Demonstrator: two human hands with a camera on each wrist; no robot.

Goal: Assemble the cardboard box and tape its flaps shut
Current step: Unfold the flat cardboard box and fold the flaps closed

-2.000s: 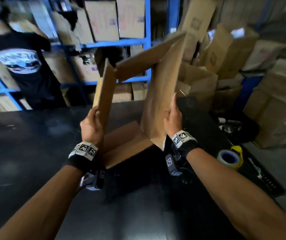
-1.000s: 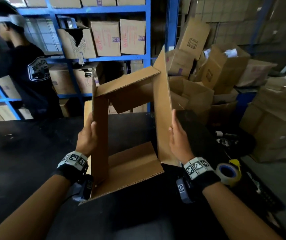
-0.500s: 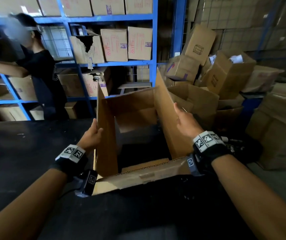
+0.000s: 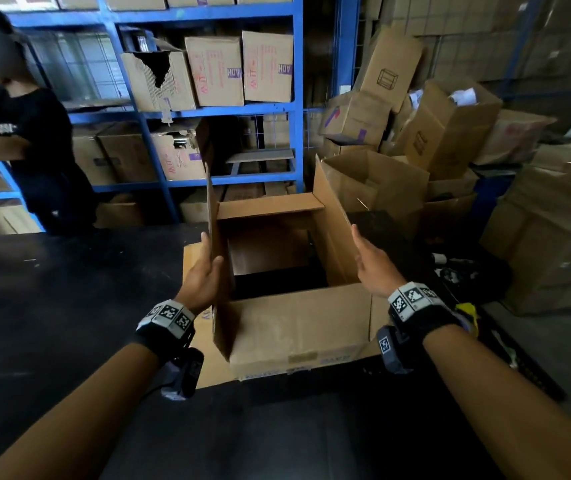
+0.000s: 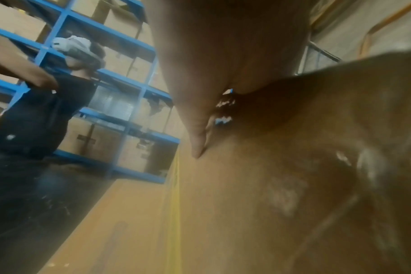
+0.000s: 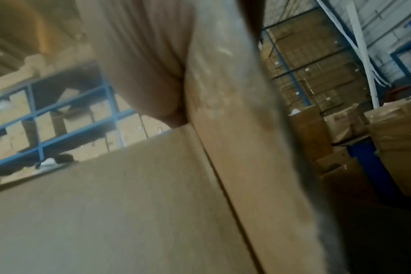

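The brown cardboard box stands on the black table with its opening up and its flaps raised; I see the dark table through its bottom. My left hand grips the upright left flap, thumb hooked over its near edge, fingers on the outside. In the left wrist view the fingers lie along the cardboard. My right hand presses with straight fingers against the outside of the right flap. A yellow tape dispenser peeks out behind my right wrist.
Another person in a black shirt stands at the table's far left by blue shelving full of cartons. A pile of open cardboard boxes crowds the floor to the right, past the table's right edge.
The box went from a tilted, sideways tube held in the air to standing on the table with its opening up. Both hands stayed on its left and right sides.
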